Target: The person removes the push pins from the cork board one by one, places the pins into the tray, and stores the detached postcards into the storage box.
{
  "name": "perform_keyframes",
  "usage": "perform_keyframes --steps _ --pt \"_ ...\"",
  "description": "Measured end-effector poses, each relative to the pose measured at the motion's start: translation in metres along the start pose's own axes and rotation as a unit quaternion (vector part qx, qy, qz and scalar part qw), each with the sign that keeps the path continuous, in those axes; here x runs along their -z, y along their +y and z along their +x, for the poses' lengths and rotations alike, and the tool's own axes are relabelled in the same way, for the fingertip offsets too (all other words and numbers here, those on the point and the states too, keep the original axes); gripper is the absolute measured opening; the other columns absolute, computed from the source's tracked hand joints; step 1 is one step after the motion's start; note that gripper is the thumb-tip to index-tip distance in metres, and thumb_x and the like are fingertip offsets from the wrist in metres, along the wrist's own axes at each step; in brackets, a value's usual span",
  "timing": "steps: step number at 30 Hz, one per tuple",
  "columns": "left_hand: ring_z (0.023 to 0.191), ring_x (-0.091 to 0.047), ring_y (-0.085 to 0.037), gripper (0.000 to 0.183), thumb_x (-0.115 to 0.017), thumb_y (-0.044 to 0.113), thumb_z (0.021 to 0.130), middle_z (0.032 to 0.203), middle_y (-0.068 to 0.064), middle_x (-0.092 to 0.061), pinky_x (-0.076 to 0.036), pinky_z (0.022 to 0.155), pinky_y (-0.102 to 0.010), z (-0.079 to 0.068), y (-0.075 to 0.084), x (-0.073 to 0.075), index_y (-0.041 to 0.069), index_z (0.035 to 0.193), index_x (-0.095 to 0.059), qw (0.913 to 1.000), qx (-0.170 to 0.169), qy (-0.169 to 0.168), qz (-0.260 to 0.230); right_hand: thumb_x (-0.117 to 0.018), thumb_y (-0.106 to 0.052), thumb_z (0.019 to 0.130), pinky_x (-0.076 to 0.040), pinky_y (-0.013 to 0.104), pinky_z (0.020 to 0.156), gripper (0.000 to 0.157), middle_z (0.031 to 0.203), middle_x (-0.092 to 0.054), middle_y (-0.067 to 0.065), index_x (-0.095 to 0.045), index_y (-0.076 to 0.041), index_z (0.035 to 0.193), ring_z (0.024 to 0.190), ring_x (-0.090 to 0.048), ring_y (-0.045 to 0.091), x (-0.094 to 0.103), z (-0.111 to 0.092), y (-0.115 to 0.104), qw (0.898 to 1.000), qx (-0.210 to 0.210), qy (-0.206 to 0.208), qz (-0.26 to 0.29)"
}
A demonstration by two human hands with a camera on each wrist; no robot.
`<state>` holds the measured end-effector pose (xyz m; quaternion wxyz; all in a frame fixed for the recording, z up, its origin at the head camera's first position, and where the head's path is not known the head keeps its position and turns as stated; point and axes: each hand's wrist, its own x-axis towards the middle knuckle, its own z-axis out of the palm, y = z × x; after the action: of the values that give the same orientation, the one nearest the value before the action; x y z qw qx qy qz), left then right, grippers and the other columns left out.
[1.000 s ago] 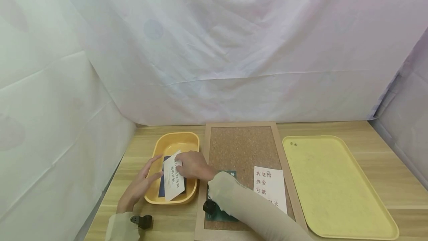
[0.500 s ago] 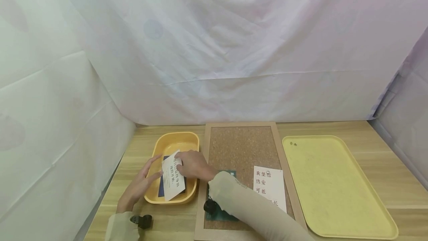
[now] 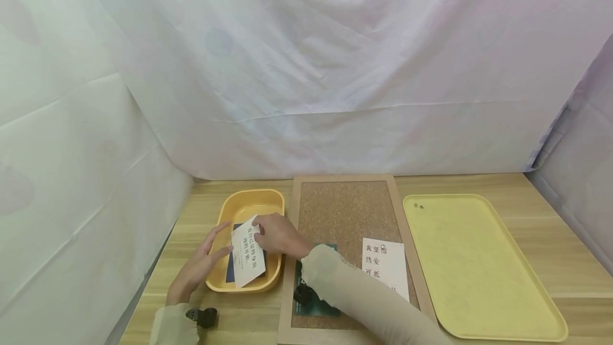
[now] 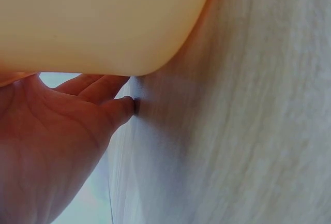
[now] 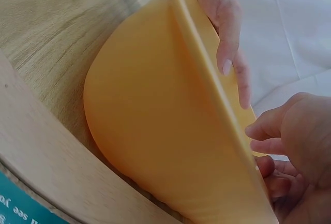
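In the head view my right hand point(image 3: 280, 236) reaches into an orange-yellow plastic basin point(image 3: 253, 196) and pinches a white card point(image 3: 248, 262) printed with dark characters near its upper right edge. The card lies aslant over a dark blue card point(image 3: 231, 271) in the basin. My left hand point(image 3: 196, 268) is at the basin's left side, fingers extended, the upper ones reaching over the rim. In the left wrist view, other left fingers point(image 4: 95, 87) show beside the basin's outer wall. The right wrist view hides the cards behind that wall.
A wood-framed corkboard point(image 3: 347, 206) lies right of the basin. On it are a dark green card point(image 3: 316, 309), partly under my right sleeve point(image 3: 354, 286), and a white card with red characters point(image 3: 385, 262). A yellow tray point(image 3: 479, 270) holds small dark bits point(image 3: 417, 206). White cloth point(image 3: 306, 68) hangs behind.
The white card has shifted very slightly within the basin, and my right fingers have moved a little at its edge. My left hand stays in place.
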<state>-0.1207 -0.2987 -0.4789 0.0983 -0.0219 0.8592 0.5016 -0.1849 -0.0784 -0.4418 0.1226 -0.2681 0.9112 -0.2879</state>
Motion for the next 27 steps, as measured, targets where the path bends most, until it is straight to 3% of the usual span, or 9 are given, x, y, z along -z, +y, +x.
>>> perform_keyframes --steps 11,20,27 --pt "0.152 0.000 -0.040 0.061 -0.055 0.026 0.101 0.166 -0.008 -0.013 -0.006 0.111 -0.076 0.0003 -0.0008 -0.0002 0.027 0.155 -0.027 1.0000 0.000 0.003 0.007 -0.064 -0.021 0.096 -0.042 0.017 0.051 0.031 0.080 -0.059 -0.006 -0.067 -0.013 0.126 0.060 -0.052 0.005 0.0016 -0.0012 0.0002 1.000 0.000 -0.002 0.011" --pt "0.152 0.001 -0.040 0.061 -0.055 0.028 0.101 0.167 -0.008 -0.010 -0.006 0.111 -0.075 0.0001 0.0014 0.0011 0.029 0.155 -0.027 0.9999 0.013 -0.001 0.005 -0.063 -0.021 0.097 -0.049 0.018 0.059 0.029 0.102 -0.068 0.002 -0.068 -0.012 0.124 0.072 -0.058 0.007 0.0062 -0.0011 0.0031 0.998 -0.015 -0.019 0.056" --pt "0.152 0.000 -0.041 0.062 -0.055 0.031 0.101 0.167 -0.008 -0.008 -0.008 0.111 -0.076 -0.0009 0.0035 0.0023 0.033 0.155 -0.026 0.9997 0.023 -0.001 0.010 -0.065 -0.019 0.096 -0.051 0.017 0.063 0.024 0.098 -0.069 0.002 -0.071 -0.010 0.118 0.074 -0.058 0.006 0.0096 -0.0020 0.0058 0.997 0.012 -0.017 0.079"
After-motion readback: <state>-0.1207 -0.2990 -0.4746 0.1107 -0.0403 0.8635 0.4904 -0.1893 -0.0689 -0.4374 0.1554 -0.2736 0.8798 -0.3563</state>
